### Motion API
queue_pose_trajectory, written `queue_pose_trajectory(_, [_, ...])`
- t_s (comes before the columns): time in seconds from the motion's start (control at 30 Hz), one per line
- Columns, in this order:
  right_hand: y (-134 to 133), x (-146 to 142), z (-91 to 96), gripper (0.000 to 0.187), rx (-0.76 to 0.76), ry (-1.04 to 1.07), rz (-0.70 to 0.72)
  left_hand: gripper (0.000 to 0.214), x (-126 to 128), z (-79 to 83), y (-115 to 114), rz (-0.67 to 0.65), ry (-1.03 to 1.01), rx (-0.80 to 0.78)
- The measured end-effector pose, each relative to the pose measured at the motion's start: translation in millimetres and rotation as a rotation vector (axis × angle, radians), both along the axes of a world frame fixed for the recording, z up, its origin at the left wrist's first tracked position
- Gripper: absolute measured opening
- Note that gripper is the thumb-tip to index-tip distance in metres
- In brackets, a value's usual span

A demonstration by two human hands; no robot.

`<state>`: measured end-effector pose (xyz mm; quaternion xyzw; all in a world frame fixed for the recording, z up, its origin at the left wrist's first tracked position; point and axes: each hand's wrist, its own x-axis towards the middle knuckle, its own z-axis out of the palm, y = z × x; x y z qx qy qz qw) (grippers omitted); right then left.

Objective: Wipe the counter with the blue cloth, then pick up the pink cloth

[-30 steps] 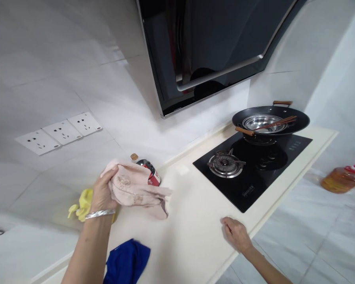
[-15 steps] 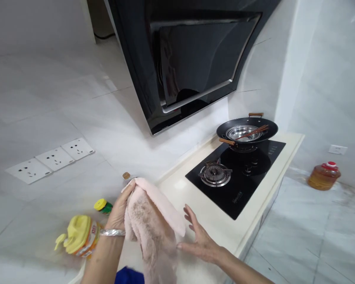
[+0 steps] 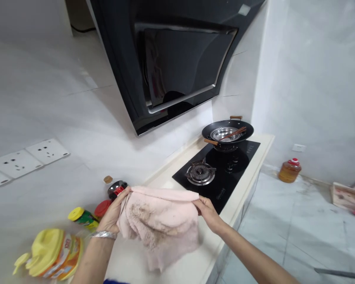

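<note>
- Holding a pink cloth up between two hands, above the pale countertop, with brown stains across its middle and left part.
- Stretched nearly straight along the top edge, folded over there, and hanging in loose folds below; cannot tell whether touching the countertop at the lower edge.
- Gripping the cloth's upper left corner with the closed fingers of the left hand; wearing a silver bracelet on that wrist.
- Pinching the opposite upper corner with the closed fingers of the right hand, near the front corner of the cooktop.
- Just beyond the left hand, a dark jar with red, a brown stopper, a red lid and a green canister with a yellow cap.
- Near the left forearm, a yellow jug with an orange label, somewhat blurred.
- At the bottom edge, a sliver of blue fabric.
- Farther along the countertop, a black cooktop with a bare near burner.
- Over the far burner, a wok with wooden handles, containing a steel bowl with chopsticks across it.
- Overhead, a black range hood; on the wall at left, white sockets.
- On the floor at right, a red-capped bottle of amber liquid.
</note>
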<state>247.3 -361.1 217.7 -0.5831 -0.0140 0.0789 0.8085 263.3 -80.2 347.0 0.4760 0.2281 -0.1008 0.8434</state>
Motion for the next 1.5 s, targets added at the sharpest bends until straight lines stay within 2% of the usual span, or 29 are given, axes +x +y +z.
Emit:
queue_pose_trajectory(0.13, [-19, 10, 7.6, 0.04, -0.037, -0.023, -0.048, 0.01, 13, -13.9, -1, -0.025, 0.042, 0.101])
queue_pose_trajectory(0.2, [-28, 13, 11.9, 0.038, -0.07, -0.002, -0.066, 0.007, 16, -20.5, 3, -0.084, -0.004, 0.162])
queue_pose_trajectory(0.37, [-48, 26, 15.5, 0.033, -0.172, 0.099, -0.019, 0.038, 19, -36.8, 19, -0.412, -0.139, 0.371])
queue_pose_trajectory(0.47, [-55, 42, 2.6, 0.036, -0.412, -0.024, 0.025, 0.048, 30, -57.3, 29, -0.595, -0.24, 0.738])
queue_pose_trajectory(0.53, [-56, 54, -10.4, 0.038, -0.564, -0.165, 0.027, 0.051, 42, -80.2, 34, -0.595, -0.336, 1.017])
queue_pose_trajectory(0.6, [-56, 63, -23.7, 0.037, -0.635, -0.253, 0.039, 0.054, 53, -108.1, 38, -0.519, -0.387, 1.153])
queue_pose_trajectory(0.7, [-54, 70, -40.5, 0.035, -0.69, -0.305, 0.084, 0.061, 61, -147.6, 39, -0.445, -0.388, 1.16])
queue_pose_trajectory(0.77, [-55, 72, -48.4, 0.036, -0.725, -0.331, 0.11, 0.064, 59, -166.5, 39, -0.435, -0.39, 1.151])
queue_pose_trajectory(0.83, [-57, 71, -53.8, 0.036, -0.745, -0.349, 0.139, 0.063, 51, -178.6, 38, -0.453, -0.406, 1.135])
queue_pose_trajectory(0.97, [-65, 60, -61.2, 0.042, -0.759, -0.384, 0.198, 0.056, 22, -192.4, 36, -0.494, -0.428, 1.109])
queue_pose_trajectory(1.03, [-73, 50, -66.9, 0.04, -0.75, -0.384, 0.286, 0.055, 1, -199.1, 36, -0.587, -0.414, 1.094])
queue_pose_trajectory(1.13, [-84, 34, -82.6, 0.033, -0.723, -0.326, 0.479, 0.059, -27, -214.5, 43, -0.873, -0.338, 1.067])
queue_pose_trajectory(1.17, [-86, 30, -89.7, 0.033, -0.747, -0.281, 0.464, 0.063, -34, -221.8, 47, -0.922, -0.313, 1.075])
queue_pose_trajectory(1.2, [-85, 26, -97.5, 0.035, -0.801, -0.221, 0.394, 0.065, -37, -230.1, 50, -0.911, -0.287, 1.101])
queue_pose_trajectory(1.27, [-78, 20, -113.7, 0.041, -0.951, -0.087, 0.174, 0.071, -38, -249.1, 53, -0.779, -0.231, 1.18])
queue_pose_trajectory(1.33, [-62, 17, -128.4, 0.046, -1.078, 0.012, 0.034, 0.079, -30, -269.1, 48, -0.649, -0.156, 1.248])
queue_pose_trajectory(1.43, [-33, 15, -143.2, 0.05, -1.194, 0.056, -0.033, 0.089, -16, -294.3, 29, -0.579, -0.081, 1.3])
queue_pose_trajectory(1.5, [-16, 14, -147.4, 0.043, -1.269, 0.097, -0.064, 0.094, -7, -304.4, 14, -0.545, -0.057, 1.329])
